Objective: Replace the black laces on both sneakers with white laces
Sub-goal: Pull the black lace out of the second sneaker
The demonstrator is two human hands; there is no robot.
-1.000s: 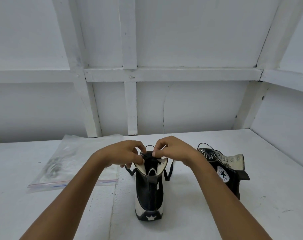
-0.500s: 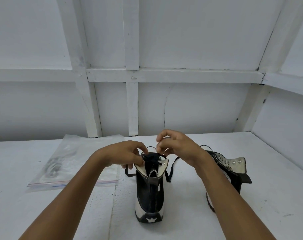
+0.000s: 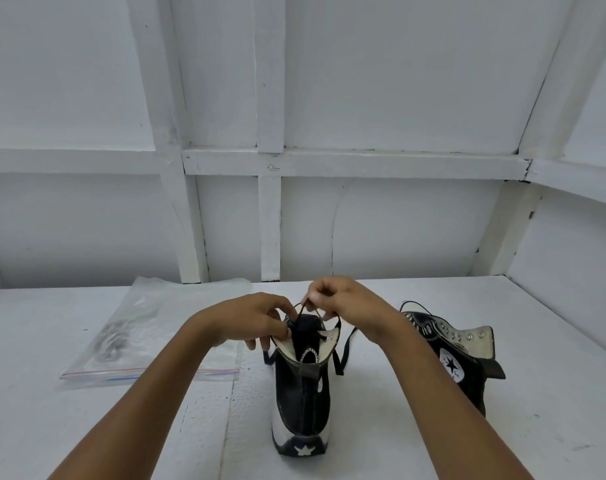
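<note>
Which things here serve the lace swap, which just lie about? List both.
Job: near sneaker, black lace in right hand, left hand on sneaker, second sneaker, plastic bag (contents unclear).
Just there: table, wall beams.

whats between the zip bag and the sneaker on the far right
In the head view the middle sneaker stands there, heel toward the camera; the left hand holds its top and the right hand pinches its black lace.
</note>
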